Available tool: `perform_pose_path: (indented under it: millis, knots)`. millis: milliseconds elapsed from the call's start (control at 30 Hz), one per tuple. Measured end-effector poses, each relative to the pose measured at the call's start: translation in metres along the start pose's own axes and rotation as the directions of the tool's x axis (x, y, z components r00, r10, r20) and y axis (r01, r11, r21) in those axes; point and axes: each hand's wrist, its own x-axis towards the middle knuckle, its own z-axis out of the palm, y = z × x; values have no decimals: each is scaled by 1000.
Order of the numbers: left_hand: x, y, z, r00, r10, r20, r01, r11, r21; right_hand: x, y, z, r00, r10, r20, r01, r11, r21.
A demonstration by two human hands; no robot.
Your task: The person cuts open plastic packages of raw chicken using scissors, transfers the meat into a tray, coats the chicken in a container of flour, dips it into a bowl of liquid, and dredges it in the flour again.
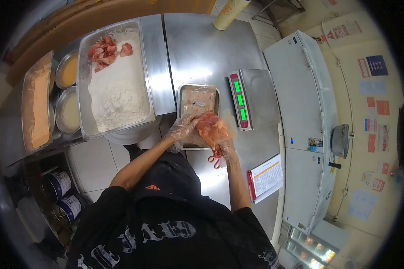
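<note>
A large piece of raw chicken is held up between my two hands, over the near part of a metal tray. My left hand, in a clear plastic glove, grips its left upper edge. Gloved the same way, my right hand is closed around its lower right side. A plastic-wrapped pack with a small label lies in the tray. Just below the chicken, the red handles of scissors rest on the steel table.
A digital scale with green displays stands right of the tray. A red clipboard lies nearer me. On the left are a flour tub with raw meat pieces, two round bowls and an orange-powder tray. White freezers line the right.
</note>
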Motion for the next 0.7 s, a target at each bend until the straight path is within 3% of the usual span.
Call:
perform_pose_path:
  millis: [67,100,167,200,267,300,367,433,467,533,567,600,633,700]
  knots:
    - [4,-11,5,995,-77,-56,71,992,-104,1,-6,-1,1000,0,-22,0,1000,2]
    - [11,-10,5,953,-297,57,296,879,-374,-1,-12,0,1000,0,-28,0,1000,-5]
    - [12,-8,11,858,-464,220,497,642,-584,-7,-26,5,1000,-5,-10,5,999,-36]
    - [8,-14,24,829,-217,516,556,216,-803,-11,-35,10,1000,-15,9,16,998,-61]
    - [18,-3,38,782,156,604,622,-259,-739,-17,-50,24,1000,1,-21,-3,996,-84]
    - [28,12,44,895,92,436,445,-204,-872,-21,-55,31,998,17,-60,-23,994,-105]
    - [40,20,44,970,35,242,245,-144,-959,-26,-62,41,992,-30,-119,18,995,-99]
    - [52,18,35,856,-409,316,357,25,-934,-31,-70,47,981,-80,-178,64,994,-93]
    - [57,16,30,854,-411,319,359,21,-933,-36,-74,47,977,-97,-191,98,995,-3]
    - [64,0,30,723,-600,342,483,85,-871,-38,-75,43,969,-104,-223,126,988,87]
    - [65,-13,32,717,-598,359,500,81,-862,-36,-73,40,942,-263,-210,292,949,117]
    - [70,-38,38,765,-560,318,482,172,-859,-34,-73,37,886,-420,-199,450,881,146]
    - [71,-47,37,810,-518,275,455,259,-852,-39,-82,44,884,-417,-211,450,881,144]
    - [65,-60,37,846,-444,297,415,197,-888,-53,-96,55,897,-352,-265,427,845,321]
